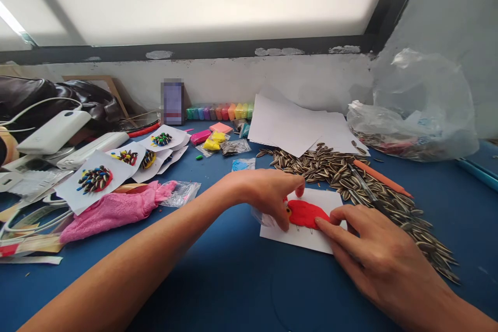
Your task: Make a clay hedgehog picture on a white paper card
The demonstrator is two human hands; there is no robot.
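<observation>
A flattened red clay shape (307,213) lies on a small white paper card (299,241) on the blue table. Two short thin lines are drawn below it, and a yellow-and-dark eye-like spot marks its left end. My left hand (268,194) arches over that end, thumb and finger apart, resting at the card. A clear plastic wrapper (261,216) is partly hidden under this hand. From the right, my right hand (373,251) touches the clay's right end with an extended fingertip; its fingers are apart.
Striped sunflower seeds (322,166) spread behind and right, with an orange stick (383,179) and a pen (363,184) among them. White sheets (288,122), clay packs (220,111) and a plastic bag (424,109) stand behind. Seed-and-clay cards (70,192) and a pink cloth (112,210) lie left.
</observation>
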